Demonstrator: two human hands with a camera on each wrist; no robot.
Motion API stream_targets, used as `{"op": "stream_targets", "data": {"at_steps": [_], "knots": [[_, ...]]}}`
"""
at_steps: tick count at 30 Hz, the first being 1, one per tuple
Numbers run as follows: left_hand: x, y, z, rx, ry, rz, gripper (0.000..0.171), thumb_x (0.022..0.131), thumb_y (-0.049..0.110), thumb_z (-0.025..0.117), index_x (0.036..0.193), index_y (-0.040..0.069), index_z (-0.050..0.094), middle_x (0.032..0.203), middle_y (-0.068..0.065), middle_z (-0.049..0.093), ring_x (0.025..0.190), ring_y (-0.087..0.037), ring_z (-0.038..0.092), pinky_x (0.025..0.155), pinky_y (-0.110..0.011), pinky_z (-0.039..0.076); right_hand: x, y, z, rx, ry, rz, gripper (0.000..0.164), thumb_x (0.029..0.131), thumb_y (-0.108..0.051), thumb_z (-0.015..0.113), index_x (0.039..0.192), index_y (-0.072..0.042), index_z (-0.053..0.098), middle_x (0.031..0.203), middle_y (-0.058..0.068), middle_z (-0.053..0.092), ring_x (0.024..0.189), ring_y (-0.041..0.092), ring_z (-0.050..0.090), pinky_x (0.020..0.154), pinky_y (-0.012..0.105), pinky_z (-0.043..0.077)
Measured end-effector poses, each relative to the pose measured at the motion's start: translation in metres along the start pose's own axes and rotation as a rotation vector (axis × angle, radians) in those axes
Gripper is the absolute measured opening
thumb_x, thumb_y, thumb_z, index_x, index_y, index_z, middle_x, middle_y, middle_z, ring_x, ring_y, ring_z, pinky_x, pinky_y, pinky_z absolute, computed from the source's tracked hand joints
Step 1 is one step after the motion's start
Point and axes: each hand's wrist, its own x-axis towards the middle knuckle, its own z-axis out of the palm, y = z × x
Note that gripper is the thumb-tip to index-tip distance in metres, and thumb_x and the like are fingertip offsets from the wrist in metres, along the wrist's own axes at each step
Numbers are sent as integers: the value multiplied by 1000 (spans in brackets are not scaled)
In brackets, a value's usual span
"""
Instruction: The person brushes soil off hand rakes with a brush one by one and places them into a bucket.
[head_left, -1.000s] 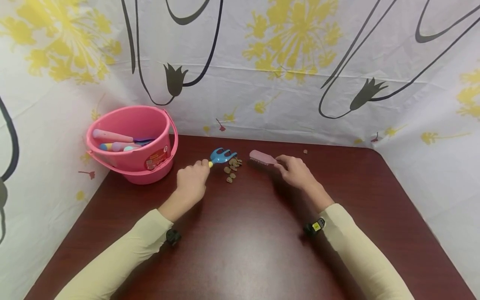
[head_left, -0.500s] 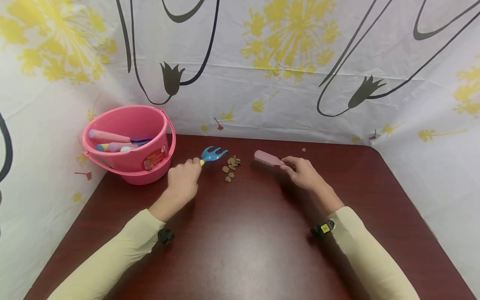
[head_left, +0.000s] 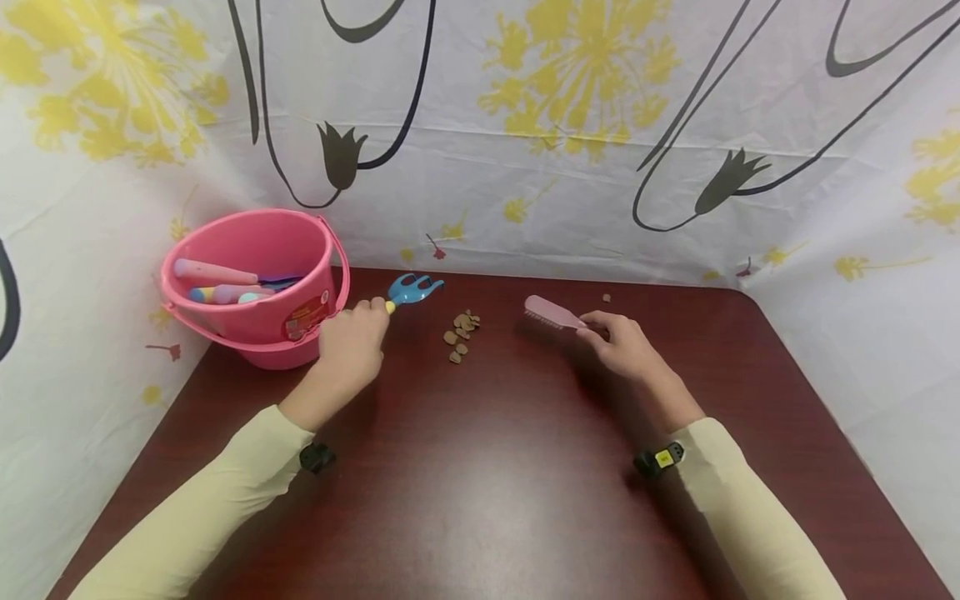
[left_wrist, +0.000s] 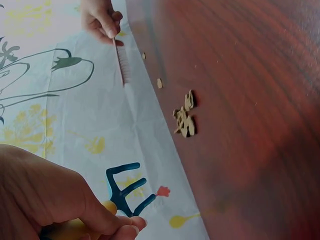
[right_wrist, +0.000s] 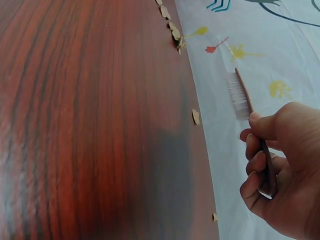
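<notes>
My left hand (head_left: 351, 337) grips the yellow handle of a small blue toy rake (head_left: 411, 288), held up beside the pink bucket with its tines pointing right. In the left wrist view the rake's three prongs (left_wrist: 127, 187) show past my thumb. My right hand (head_left: 621, 342) holds a pink brush (head_left: 551, 311) by its handle, bristles facing down, above the back of the table. The right wrist view shows my fingers curled round that brush handle (right_wrist: 269, 172). Between the two tools, several flat brown pieces (head_left: 462, 323) lie in a loose heap on the table.
The pink bucket (head_left: 300, 337) stands at the back left, with several coloured tool handles (head_left: 213, 271) inside. A single small brown piece (head_left: 607, 297) lies near the table's back edge. A patterned white curtain (head_left: 450, 192) borders the dark red table (head_left: 480, 467).
My left hand has drawn the rake left, away from the brown pieces and toward the bucket. My right hand has moved the brush a little to the right. The pieces stay in place.
</notes>
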Motion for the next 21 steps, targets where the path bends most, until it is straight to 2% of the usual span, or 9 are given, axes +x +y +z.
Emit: {"op": "stream_targets", "data": {"at_steps": [12,21], "knots": [[-6,-11,-16,-15,39,-19,51,72,8,87,107,-7,54,88,-22,60,66,-37,61,55,-50,55,-24,13,-12,14,26,51,30,104,-21,62,124,0,67,103,13,70,82,25,58,71,42,46],[-8,-18,-31,-29,126,26,53,73,4,85,113,-8,52,92,-22,57,68,-38,60,53,-53,54,-35,13,-18,16,43,76,29,103,-22,63,123,0,67,100,12,69,80,25,56,68,38,44]]}}
